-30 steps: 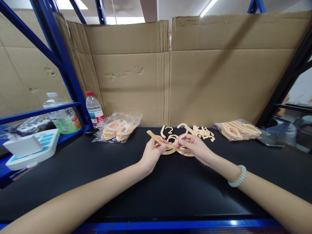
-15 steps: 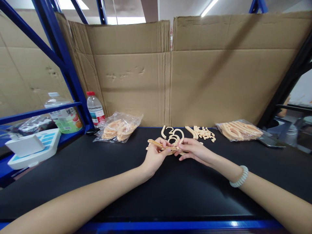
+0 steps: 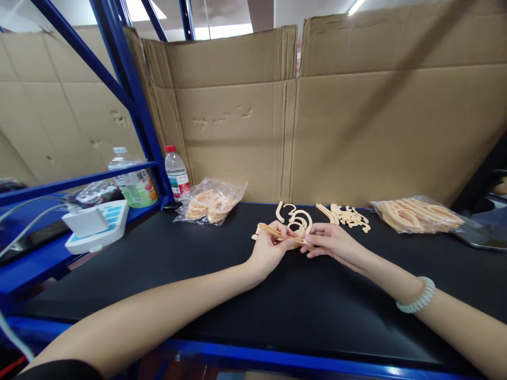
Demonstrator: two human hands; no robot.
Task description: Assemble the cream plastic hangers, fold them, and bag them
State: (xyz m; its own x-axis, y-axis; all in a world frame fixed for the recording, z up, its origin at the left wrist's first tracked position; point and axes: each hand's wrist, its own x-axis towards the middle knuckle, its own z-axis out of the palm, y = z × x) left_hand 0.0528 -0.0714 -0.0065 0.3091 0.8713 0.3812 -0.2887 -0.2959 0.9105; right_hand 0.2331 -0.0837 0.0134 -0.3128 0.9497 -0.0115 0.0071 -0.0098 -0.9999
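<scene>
Held strip [image 3: 274,230]: left of the small pieces and nearer the body; hidden among fingertips at its right end, cannot tell whether joined to the curved piece.
Curved piece [image 3: 304,214]: left of the small pieces, arching up behind the hands; covered by fingers at the lower end.
Small pieces [image 3: 351,217]: heaped on the bench [image 3: 325,316], overlapping, hard to count.
Clear bag [image 3: 415,214]: right of the small pieces, blurred by creased plastic.
Left hand [image 3: 271,250]: closed on the held strip, thumb nearer, fingers curled behind.
Right hand [image 3: 332,243]: pinching near the curved piece's covered end, lower fingers loosely bent.
Forearms: slanting inward, cut off at the picture's edges.
</scene>
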